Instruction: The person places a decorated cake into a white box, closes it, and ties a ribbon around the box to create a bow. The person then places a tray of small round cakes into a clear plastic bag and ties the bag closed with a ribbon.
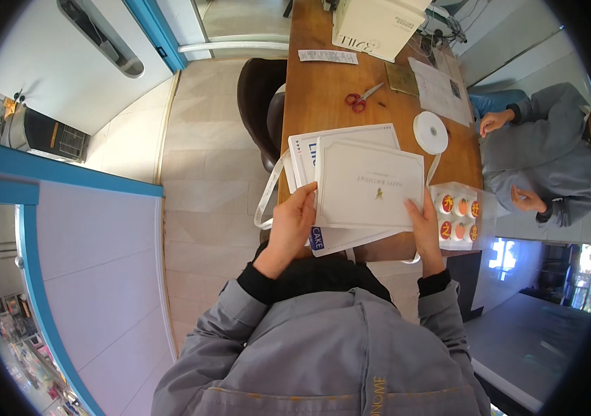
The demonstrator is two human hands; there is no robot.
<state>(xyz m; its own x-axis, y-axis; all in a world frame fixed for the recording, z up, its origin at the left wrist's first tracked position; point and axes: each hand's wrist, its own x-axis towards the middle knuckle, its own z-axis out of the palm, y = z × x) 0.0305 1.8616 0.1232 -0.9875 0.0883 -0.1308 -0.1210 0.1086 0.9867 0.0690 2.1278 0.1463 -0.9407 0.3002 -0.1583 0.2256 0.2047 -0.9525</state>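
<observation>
My left hand [295,221] grips the left edge of a white birthday card or flat box [371,182], its printed words upside down to me. On its right edge lies my right hand [424,221], thumb on top. Beneath it, partly covered, is a larger white printed board or flat box [345,136] with blue lettering, at the table's near edge. A pale printed ribbon [269,192] loops out at the left. The white ribbon spool [430,132] lies beyond my right hand. Close to that hand stands a clear box of decorated round treats [459,213].
On the wooden table [321,99] lie red-handled scissors [360,99], a paper slip [328,56] and a sheet [438,88]. A cream box [376,26] stands at the far end. A dark chair [259,99] is at the left. A person in grey [540,151] appears at the right, perhaps reflected.
</observation>
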